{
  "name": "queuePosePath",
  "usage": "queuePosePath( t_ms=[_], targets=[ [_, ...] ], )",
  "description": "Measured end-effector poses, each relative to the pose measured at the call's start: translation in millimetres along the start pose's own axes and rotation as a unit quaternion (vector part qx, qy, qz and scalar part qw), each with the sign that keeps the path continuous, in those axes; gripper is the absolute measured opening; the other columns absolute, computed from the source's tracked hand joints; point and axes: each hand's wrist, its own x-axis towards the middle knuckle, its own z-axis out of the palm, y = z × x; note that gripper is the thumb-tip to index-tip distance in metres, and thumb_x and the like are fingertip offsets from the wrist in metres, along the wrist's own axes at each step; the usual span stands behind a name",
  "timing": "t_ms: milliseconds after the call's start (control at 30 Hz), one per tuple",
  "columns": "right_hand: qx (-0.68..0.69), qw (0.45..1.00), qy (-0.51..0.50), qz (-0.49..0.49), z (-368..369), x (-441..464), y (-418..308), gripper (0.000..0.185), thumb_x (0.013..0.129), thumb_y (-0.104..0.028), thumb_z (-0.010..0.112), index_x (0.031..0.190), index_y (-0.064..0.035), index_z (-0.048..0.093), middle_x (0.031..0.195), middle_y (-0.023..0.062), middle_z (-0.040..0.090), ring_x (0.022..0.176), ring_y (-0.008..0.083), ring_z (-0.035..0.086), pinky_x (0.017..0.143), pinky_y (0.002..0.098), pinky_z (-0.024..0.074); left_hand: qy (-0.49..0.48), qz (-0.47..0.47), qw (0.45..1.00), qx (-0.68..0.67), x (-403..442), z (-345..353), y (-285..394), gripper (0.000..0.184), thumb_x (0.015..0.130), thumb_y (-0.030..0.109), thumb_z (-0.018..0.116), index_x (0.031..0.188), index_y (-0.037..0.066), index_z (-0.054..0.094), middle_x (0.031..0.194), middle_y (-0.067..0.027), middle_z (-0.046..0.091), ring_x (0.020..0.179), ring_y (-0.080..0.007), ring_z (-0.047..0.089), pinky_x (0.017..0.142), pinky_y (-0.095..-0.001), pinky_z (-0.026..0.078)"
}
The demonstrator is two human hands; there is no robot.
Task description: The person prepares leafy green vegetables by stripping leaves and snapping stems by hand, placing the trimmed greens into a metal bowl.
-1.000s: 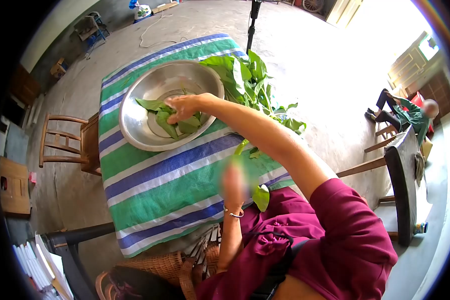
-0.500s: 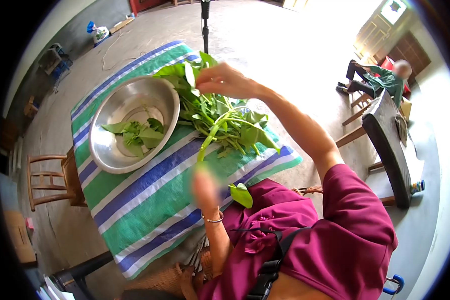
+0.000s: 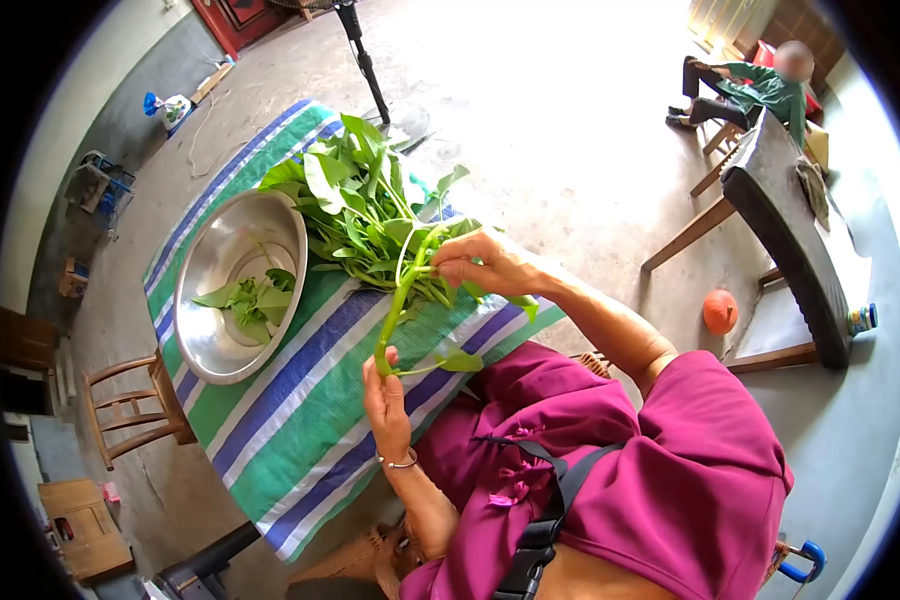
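Green stem (image 3: pixel 398 310) in both hands (image 3: pixel 382 390), leafy heap (image 3: pixel 360 200) behind, steel basin (image 3: pixel 240 285) beside

Taking the metal bowl (image 3: pixel 208 335) as my landmark, I can't count the overlapping leaves inside it, and the heaped greens (image 3: pixel 345 215) beside it hide the cloth (image 3: pixel 270 410) beneath them, while nearer the wearer the right hand's (image 3: pixel 485 262) curled fingers partly hide one another. Beyond the bowl, my view cuts off the black stand's (image 3: pixel 363 62) top, and the small bag (image 3: pixel 175 112) is too distant for me to read. Far right of the bowl, the seated person's (image 3: pixel 760 92) head is blurred.
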Motion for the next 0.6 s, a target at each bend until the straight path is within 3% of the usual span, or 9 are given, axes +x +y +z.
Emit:
queuePosePath(
  t_ms=[67,167,233,300,333,433,467,533,600],
  targets=[
    [-0.026,0.999,-0.022,-0.016,0,-5,-5,0.017,0.087,-0.014,0.054,0.093,-0.0002,0.062,0.068,0.0063,0.061,0.062,0.0142,0.058,0.057,0.0282,0.0457,-0.044,-0.051,0.996,-0.065,-6,-3,6,0.043,0.091,0.03,0.051,0.122,-0.001,0.046,0.114,-0.0113,0.052,0.107,-0.0185,0.049,0.095,-0.0313,0.035],
    [-0.079,0.994,-0.053,-0.062,2,-11,-14,0.012,0.083,-0.01,0.057,0.089,-0.0016,0.062,0.069,0.0092,0.061,0.064,0.0234,0.06,0.06,0.0326,0.0473,-0.061,-0.05,0.997,0.001,-4,-4,26,0.056,0.088,0.037,0.056,0.126,-0.001,0.043,0.119,-0.0136,0.05,0.11,-0.02,0.048,0.097,-0.0321,0.032],
    [-0.106,0.986,-0.047,-0.118,5,-13,-4,0.013,0.08,-0.009,0.059,0.09,-0.0018,0.061,0.076,0.0104,0.062,0.07,0.028,0.061,0.062,0.0346,0.0479,-0.018,-0.033,0.999,0.016,0,-1,32,0.059,0.085,0.042,0.058,0.123,-0.002,0.045,0.111,-0.0133,0.055,0.105,-0.0198,0.052,0.091,-0.0306,0.037],
    [-0.11,0.982,-0.043,-0.145,9,-18,-2,0.012,0.079,-0.007,0.059,0.089,-0.0014,0.061,0.075,0.0106,0.06,0.069,0.0282,0.06,0.062,0.0349,0.0475,-0.059,-0.091,0.994,0.019,4,-2,45,0.058,0.086,0.043,0.056,0.121,-0.002,0.047,0.102,-0.0116,0.059,0.095,-0.018,0.055,0.081,-0.0284,0.042],
    [-0.118,0.977,-0.04,-0.173,9,-20,-6,0.011,0.079,-0.005,0.06,0.089,-0.0009,0.06,0.074,0.0108,0.058,0.069,0.0284,0.059,0.062,0.0353,0.047,-0.073,-0.084,0.994,0.023,6,4,52,0.046,0.09,0.036,0.052,0.115,-0.002,0.052,0.086,-0.0077,0.062,0.078,-0.0135,0.056,0.067,-0.0247,0.043],
    [-0.103,0.984,-0.075,-0.123,12,-29,-11,0.013,0.079,-0.005,0.059,0.091,0.0011,0.06,0.076,0.013,0.059,0.071,0.0304,0.059,0.063,0.0363,0.047,-0.149,-0.146,0.977,0.055,11,16,60,0.033,0.093,0.028,0.048,0.105,-0.002,0.056,0.074,-0.0032,0.06,0.065,-0.009,0.052,0.059,-0.0216,0.041],
    [-0.1,0.985,-0.073,-0.12,10,-32,-9,0.013,0.079,-0.005,0.059,0.091,0.0011,0.06,0.076,0.013,0.059,0.071,0.0304,0.059,0.063,0.0363,0.047,-0.137,-0.156,0.977,0.048,12,23,63,0.025,0.094,0.022,0.046,0.096,-0.001,0.058,0.065,0.0004,0.055,0.057,-0.0058,0.046,0.053,-0.0191,0.037],
    [-0.04,0.991,-0.076,-0.101,0,-34,-4,0.018,0.082,-0.012,0.058,0.094,0.0,0.062,0.084,0.0141,0.063,0.079,0.0289,0.061,0.069,0.0353,0.0486,-0.108,-0.148,0.982,0.038,13,24,62,0.026,0.094,0.024,0.046,0.095,0.0,0.057,0.065,0.0001,0.053,0.057,-0.0058,0.044,0.052,-0.019,0.035],
    [-0.045,0.997,-0.059,-0.022,-17,-42,8,0.023,0.088,-0.019,0.054,0.098,-0.0007,0.063,0.086,0.0122,0.065,0.081,0.0232,0.062,0.073,0.0327,0.0479,-0.061,-0.13,0.99,-0.001,13,22,58,0.026,0.095,0.026,0.045,0.093,0.002,0.056,0.064,0.0001,0.049,0.056,-0.0059,0.041,0.051,-0.0186,0.032]
  ],
)
